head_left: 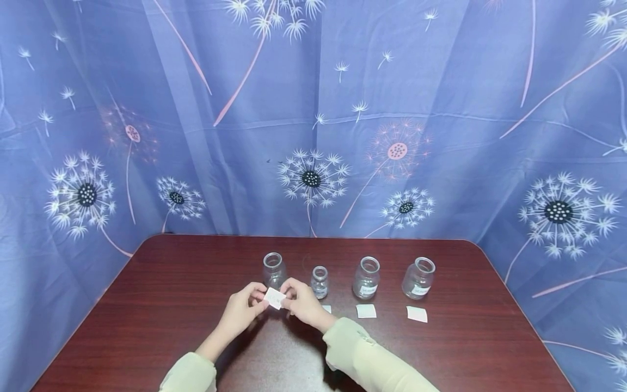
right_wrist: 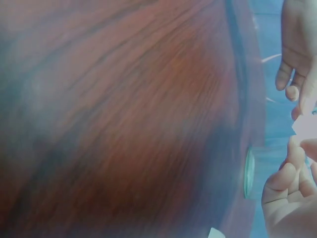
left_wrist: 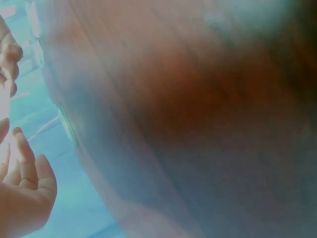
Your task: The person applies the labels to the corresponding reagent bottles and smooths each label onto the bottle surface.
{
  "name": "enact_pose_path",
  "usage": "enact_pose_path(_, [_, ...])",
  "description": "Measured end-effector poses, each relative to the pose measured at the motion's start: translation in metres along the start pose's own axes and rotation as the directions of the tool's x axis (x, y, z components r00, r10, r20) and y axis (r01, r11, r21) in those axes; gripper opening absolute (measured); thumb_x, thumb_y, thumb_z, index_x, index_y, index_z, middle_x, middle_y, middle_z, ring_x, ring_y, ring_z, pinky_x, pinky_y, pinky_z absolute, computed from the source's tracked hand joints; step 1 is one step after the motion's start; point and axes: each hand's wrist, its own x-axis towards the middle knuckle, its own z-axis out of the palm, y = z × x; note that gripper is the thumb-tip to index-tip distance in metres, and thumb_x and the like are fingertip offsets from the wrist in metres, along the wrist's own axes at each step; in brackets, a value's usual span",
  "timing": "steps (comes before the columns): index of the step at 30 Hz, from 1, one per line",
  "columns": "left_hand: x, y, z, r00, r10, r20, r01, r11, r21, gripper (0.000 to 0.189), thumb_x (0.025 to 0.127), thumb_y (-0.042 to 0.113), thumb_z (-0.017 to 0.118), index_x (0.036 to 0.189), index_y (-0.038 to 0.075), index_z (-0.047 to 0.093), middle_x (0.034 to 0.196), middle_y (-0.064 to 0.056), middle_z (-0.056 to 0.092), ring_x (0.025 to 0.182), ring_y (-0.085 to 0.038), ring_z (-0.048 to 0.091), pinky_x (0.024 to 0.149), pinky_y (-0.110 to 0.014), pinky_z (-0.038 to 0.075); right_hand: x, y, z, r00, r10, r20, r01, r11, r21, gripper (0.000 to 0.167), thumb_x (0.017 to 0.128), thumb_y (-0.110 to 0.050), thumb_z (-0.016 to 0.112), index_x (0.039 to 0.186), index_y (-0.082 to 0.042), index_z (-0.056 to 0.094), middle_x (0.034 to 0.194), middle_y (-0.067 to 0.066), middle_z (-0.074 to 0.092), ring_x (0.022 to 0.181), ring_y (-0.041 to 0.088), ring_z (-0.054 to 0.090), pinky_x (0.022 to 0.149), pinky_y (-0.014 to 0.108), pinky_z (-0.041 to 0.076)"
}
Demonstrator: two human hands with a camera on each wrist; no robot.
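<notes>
A small white paper label [head_left: 275, 298] is held up between both hands, with faint print on its face. My left hand [head_left: 240, 311] pinches its left side between thumb and fingers. On the other side, my right hand [head_left: 305, 305] pinches the right edge. Just behind the hands stands an open glass jar [head_left: 273, 267], its lower part partly hidden by them. In the right wrist view, the paper label [right_wrist: 306, 127] appears between the fingertips, with a jar [right_wrist: 249, 173] beyond. The left wrist view catches only part of the hands, at its left edge.
Right of the hands stand a small glass jar [head_left: 319, 283] and two larger jars [head_left: 366, 277] [head_left: 419, 277], all bearing white labels. White paper pieces [head_left: 366, 311] [head_left: 417, 314] lie before them, one [head_left: 327, 308] partly behind my right hand. A blue dandelion-print curtain [head_left: 313, 109] borders the brown table [head_left: 161, 305].
</notes>
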Motion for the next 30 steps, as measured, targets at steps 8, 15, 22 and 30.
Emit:
enact_pose_path(8, [-0.001, 0.007, 0.002, 0.997, -0.075, -0.019, 0.073, 0.993, -0.096, 0.020, 0.073, 0.003, 0.066, 0.091, 0.007, 0.059, 0.074, -0.004, 0.066, 0.062, -0.005, 0.057, 0.056, -0.018, 0.045, -0.001, 0.002, 0.004, 0.996, 0.059, -0.066, -0.048, 0.986, 0.159, 0.018, 0.073, 0.013, 0.049, 0.090, 0.012, 0.045, 0.069, 0.031, 0.051, 0.045, 0.010, 0.041, 0.042, 0.017, 0.035])
enact_pose_path(15, [-0.001, 0.010, 0.006, 0.996, -0.085, -0.029, 0.080, 0.986, -0.143, 0.015, 0.074, 0.004, 0.065, 0.089, 0.004, 0.059, 0.073, -0.007, 0.066, 0.059, -0.004, 0.056, 0.054, -0.018, 0.044, -0.004, 0.000, 0.009, 0.989, 0.095, -0.116, -0.062, 0.964, 0.259, 0.020, 0.071, 0.013, 0.048, 0.091, 0.015, 0.043, 0.069, 0.033, 0.050, 0.044, 0.005, 0.043, 0.041, 0.016, 0.036])
enact_pose_path(22, [0.000, 0.010, 0.009, 0.996, -0.067, -0.054, 0.058, 0.987, -0.150, 0.013, 0.075, 0.007, 0.065, 0.087, 0.003, 0.061, 0.075, -0.008, 0.066, 0.063, -0.006, 0.056, 0.060, -0.019, 0.044, -0.006, 0.000, 0.012, 0.982, 0.128, -0.136, -0.077, 0.941, 0.330, 0.021, 0.071, 0.013, 0.048, 0.091, 0.014, 0.042, 0.063, 0.008, 0.051, 0.044, 0.007, 0.047, 0.042, 0.016, 0.038])
enact_pose_path(30, [0.000, 0.012, 0.009, 0.997, -0.047, -0.055, 0.041, 0.993, -0.111, 0.011, 0.074, 0.005, 0.063, 0.085, 0.005, 0.060, 0.074, -0.006, 0.065, 0.062, -0.005, 0.053, 0.059, -0.018, 0.043, -0.008, 0.004, 0.012, 0.985, 0.119, -0.122, -0.075, 0.946, 0.314, 0.020, 0.073, 0.012, 0.048, 0.092, 0.014, 0.043, 0.073, 0.032, 0.054, 0.048, 0.009, 0.050, 0.045, 0.018, 0.041])
